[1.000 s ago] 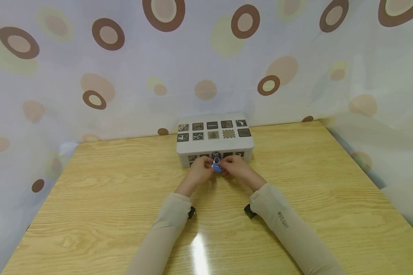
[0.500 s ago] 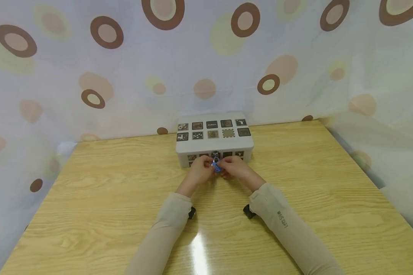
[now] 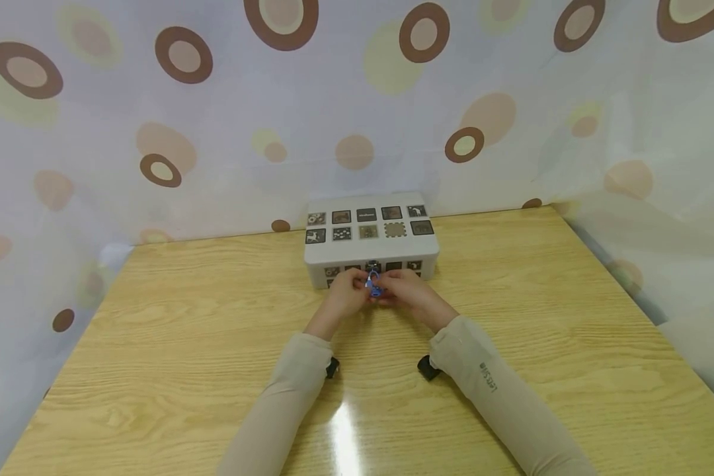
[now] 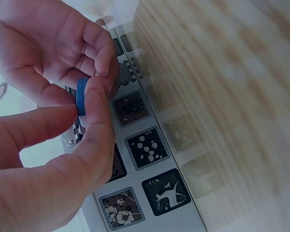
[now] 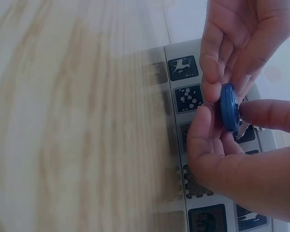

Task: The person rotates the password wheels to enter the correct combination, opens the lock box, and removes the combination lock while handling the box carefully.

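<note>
A small blue padlock [image 3: 376, 289] with a curved shackle is at the metal latch [image 3: 373, 265] on the front of a white box. My left hand [image 3: 345, 295] pinches the padlock's body between thumb and forefinger, as the left wrist view shows, where the blue body [image 4: 81, 96] is seen edge-on. From the other side my right hand [image 3: 413, 291] has its thumb on the padlock's face [image 5: 229, 108], with its fingers curled round behind. Whether the shackle passes through the latch, I cannot tell.
The white box [image 3: 357, 250], lid down and printed with dark picture squares, stands at the back of the wooden table [image 3: 214, 344]. Behind it hangs a pale sheet [image 3: 309, 119] with brown and yellow circles. Dark wrist devices [image 3: 429, 367] show below both sleeves.
The right hand's thumb and fingers have shifted slightly on the padlock, and the padlock has turned a little. The left hand and the box stay in place.
</note>
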A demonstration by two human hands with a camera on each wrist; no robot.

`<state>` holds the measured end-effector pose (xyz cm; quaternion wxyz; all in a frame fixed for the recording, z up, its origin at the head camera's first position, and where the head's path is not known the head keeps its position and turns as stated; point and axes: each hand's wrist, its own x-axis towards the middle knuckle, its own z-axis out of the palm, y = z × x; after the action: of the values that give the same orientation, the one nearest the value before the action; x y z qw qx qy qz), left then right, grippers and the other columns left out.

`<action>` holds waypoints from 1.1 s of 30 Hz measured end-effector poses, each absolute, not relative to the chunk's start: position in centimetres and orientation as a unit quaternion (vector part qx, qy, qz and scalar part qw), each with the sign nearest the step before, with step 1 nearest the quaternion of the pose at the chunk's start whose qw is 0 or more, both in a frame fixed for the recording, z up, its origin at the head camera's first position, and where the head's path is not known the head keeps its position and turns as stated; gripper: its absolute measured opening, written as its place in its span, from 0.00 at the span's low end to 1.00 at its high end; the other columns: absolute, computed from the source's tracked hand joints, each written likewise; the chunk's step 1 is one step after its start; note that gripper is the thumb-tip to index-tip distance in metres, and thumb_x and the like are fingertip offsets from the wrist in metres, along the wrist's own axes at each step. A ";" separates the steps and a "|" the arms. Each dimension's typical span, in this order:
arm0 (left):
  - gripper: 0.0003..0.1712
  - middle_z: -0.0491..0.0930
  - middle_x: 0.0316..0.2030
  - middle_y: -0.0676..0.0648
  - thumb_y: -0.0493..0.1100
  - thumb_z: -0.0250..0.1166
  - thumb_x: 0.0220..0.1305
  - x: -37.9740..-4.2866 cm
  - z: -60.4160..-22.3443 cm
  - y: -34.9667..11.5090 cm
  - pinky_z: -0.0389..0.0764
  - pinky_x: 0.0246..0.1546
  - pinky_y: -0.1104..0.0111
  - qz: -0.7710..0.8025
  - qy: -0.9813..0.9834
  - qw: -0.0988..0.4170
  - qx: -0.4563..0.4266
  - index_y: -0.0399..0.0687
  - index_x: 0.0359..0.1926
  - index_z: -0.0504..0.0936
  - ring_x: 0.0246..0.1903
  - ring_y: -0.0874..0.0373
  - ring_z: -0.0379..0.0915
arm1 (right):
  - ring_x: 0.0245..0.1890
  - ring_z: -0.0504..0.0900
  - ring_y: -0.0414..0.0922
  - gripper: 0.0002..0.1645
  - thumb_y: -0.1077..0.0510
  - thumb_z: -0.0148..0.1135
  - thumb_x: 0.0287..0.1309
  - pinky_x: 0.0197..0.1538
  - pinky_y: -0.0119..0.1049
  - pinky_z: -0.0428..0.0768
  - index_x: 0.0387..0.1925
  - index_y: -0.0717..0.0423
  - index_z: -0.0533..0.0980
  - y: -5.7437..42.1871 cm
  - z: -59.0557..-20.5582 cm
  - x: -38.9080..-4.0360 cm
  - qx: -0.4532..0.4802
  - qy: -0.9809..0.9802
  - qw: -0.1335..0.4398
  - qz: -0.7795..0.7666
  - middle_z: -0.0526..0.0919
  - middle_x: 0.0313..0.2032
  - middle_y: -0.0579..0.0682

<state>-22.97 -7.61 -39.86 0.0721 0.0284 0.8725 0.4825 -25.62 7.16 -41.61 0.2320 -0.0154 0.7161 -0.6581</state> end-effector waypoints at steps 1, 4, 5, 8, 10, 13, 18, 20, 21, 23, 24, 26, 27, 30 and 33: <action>0.18 0.79 0.35 0.39 0.29 0.57 0.61 -22.9 -39.8 -7.6 0.74 0.26 0.73 0.483 0.872 0.073 0.028 0.28 0.53 0.75 0.29 0.56 0.72 | 0.28 0.81 0.37 0.22 0.64 0.49 0.68 0.41 0.29 0.83 0.55 0.80 0.68 7.2 -41.6 -25.6 -0.016 0.713 0.232 -0.661 0.80 0.37 0.55; 0.19 0.79 0.36 0.39 0.29 0.57 0.61 -22.9 -39.9 -7.6 0.76 0.29 0.72 0.484 0.871 0.079 0.026 0.28 0.54 0.74 0.31 0.55 0.73 | 0.28 0.81 0.37 0.22 0.65 0.49 0.68 0.40 0.29 0.83 0.55 0.81 0.68 7.2 -41.7 -25.6 -0.017 0.704 0.235 -0.670 0.80 0.35 0.54; 0.19 0.79 0.36 0.39 0.29 0.57 0.61 -22.9 -39.9 -7.7 0.76 0.30 0.71 0.485 0.871 0.080 0.026 0.28 0.54 0.74 0.32 0.55 0.74 | 0.28 0.81 0.37 0.22 0.65 0.49 0.67 0.40 0.29 0.83 0.55 0.81 0.68 7.2 -41.6 -25.6 -0.018 0.702 0.235 -0.672 0.80 0.35 0.54; 0.19 0.79 0.36 0.39 0.29 0.57 0.61 -23.0 -39.9 -7.7 0.78 0.33 0.69 0.489 0.868 0.086 0.025 0.27 0.54 0.73 0.33 0.53 0.74 | 0.29 0.81 0.38 0.21 0.66 0.49 0.67 0.40 0.29 0.83 0.54 0.81 0.68 7.1 -41.5 -25.6 -0.019 0.698 0.239 -0.675 0.79 0.35 0.53; 0.19 0.80 0.35 0.39 0.29 0.57 0.63 -23.0 -39.9 -7.7 0.78 0.34 0.69 0.497 0.863 0.091 0.023 0.27 0.54 0.73 0.33 0.52 0.76 | 0.30 0.81 0.38 0.21 0.65 0.50 0.67 0.41 0.29 0.83 0.54 0.81 0.68 7.1 -41.4 -25.6 -0.020 0.700 0.238 -0.674 0.79 0.36 0.53; 0.18 0.80 0.33 0.37 0.29 0.56 0.65 -23.0 -39.9 -7.7 0.80 0.35 0.68 0.530 0.841 0.108 0.011 0.28 0.56 0.70 0.33 0.48 0.80 | 0.31 0.80 0.37 0.21 0.65 0.51 0.67 0.42 0.29 0.82 0.54 0.80 0.68 7.0 -41.3 -25.5 -0.018 0.702 0.233 -0.673 0.78 0.38 0.54; 0.19 0.79 0.32 0.35 0.28 0.53 0.68 -22.9 -39.8 -7.5 0.85 0.35 0.63 0.590 0.795 0.140 -0.006 0.28 0.58 0.65 0.30 0.45 0.83 | 0.31 0.80 0.37 0.21 0.65 0.51 0.66 0.41 0.27 0.82 0.54 0.81 0.68 7.0 -41.3 -25.4 -0.017 0.699 0.232 -0.677 0.78 0.38 0.54; 0.19 0.79 0.32 0.36 0.28 0.52 0.68 -22.7 -40.1 -7.4 0.86 0.35 0.63 0.599 0.788 0.143 -0.011 0.29 0.59 0.65 0.28 0.46 0.83 | 0.30 0.80 0.37 0.21 0.66 0.51 0.66 0.39 0.27 0.82 0.53 0.81 0.68 7.0 -41.6 -25.3 -0.016 0.694 0.233 -0.681 0.79 0.37 0.54; 0.19 0.79 0.31 0.36 0.28 0.53 0.68 -22.7 -40.1 -7.4 0.86 0.34 0.62 0.601 0.786 0.142 -0.012 0.28 0.59 0.65 0.28 0.46 0.83 | 0.30 0.80 0.37 0.21 0.66 0.52 0.66 0.38 0.27 0.82 0.53 0.81 0.68 7.0 -41.7 -25.2 -0.016 0.693 0.233 -0.682 0.79 0.37 0.54; 0.19 0.79 0.31 0.36 0.28 0.53 0.68 -22.6 -40.3 -7.3 0.86 0.34 0.62 0.601 0.786 0.140 -0.010 0.28 0.59 0.65 0.26 0.47 0.83 | 0.29 0.80 0.37 0.20 0.66 0.51 0.66 0.37 0.26 0.82 0.53 0.81 0.68 7.0 -41.9 -25.1 -0.015 0.690 0.233 -0.685 0.79 0.35 0.53; 0.19 0.79 0.30 0.37 0.28 0.53 0.68 -22.7 -40.4 -7.3 0.86 0.34 0.62 0.603 0.786 0.140 -0.010 0.29 0.59 0.65 0.26 0.48 0.82 | 0.29 0.80 0.36 0.20 0.66 0.51 0.66 0.37 0.25 0.82 0.52 0.81 0.68 7.0 -41.9 -25.1 -0.015 0.689 0.232 -0.687 0.79 0.35 0.53; 0.19 0.78 0.30 0.38 0.28 0.53 0.68 -22.7 -40.4 -7.3 0.86 0.34 0.62 0.606 0.783 0.140 -0.009 0.29 0.59 0.64 0.25 0.49 0.82 | 0.28 0.80 0.36 0.20 0.66 0.51 0.66 0.36 0.25 0.81 0.52 0.81 0.69 6.9 -42.0 -25.2 -0.015 0.690 0.229 -0.686 0.78 0.34 0.52; 0.20 0.78 0.29 0.38 0.28 0.53 0.68 -22.7 -40.4 -7.3 0.86 0.34 0.62 0.607 0.782 0.140 -0.008 0.28 0.59 0.64 0.25 0.49 0.82 | 0.28 0.79 0.36 0.20 0.65 0.50 0.66 0.36 0.25 0.81 0.52 0.81 0.68 6.9 -41.9 -25.2 -0.017 0.691 0.228 -0.686 0.78 0.34 0.52; 0.20 0.77 0.28 0.39 0.26 0.53 0.67 -22.8 -40.2 -7.2 0.86 0.35 0.61 0.610 0.780 0.136 -0.010 0.29 0.59 0.64 0.25 0.49 0.81 | 0.28 0.79 0.36 0.20 0.65 0.50 0.66 0.36 0.24 0.81 0.51 0.81 0.68 6.9 -41.9 -25.3 -0.022 0.691 0.226 -0.687 0.78 0.34 0.52; 0.21 0.77 0.28 0.38 0.26 0.53 0.66 -22.8 -40.1 -7.3 0.86 0.34 0.61 0.606 0.784 0.133 -0.008 0.28 0.59 0.65 0.27 0.46 0.82 | 0.28 0.78 0.36 0.20 0.65 0.49 0.66 0.37 0.24 0.81 0.51 0.81 0.68 6.8 -41.9 -25.4 -0.026 0.687 0.226 -0.690 0.77 0.35 0.52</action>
<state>-22.77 -7.26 -40.06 0.1328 -0.0078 0.7839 0.6065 -25.39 6.83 -41.88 0.2265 -0.0260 0.6872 -0.6898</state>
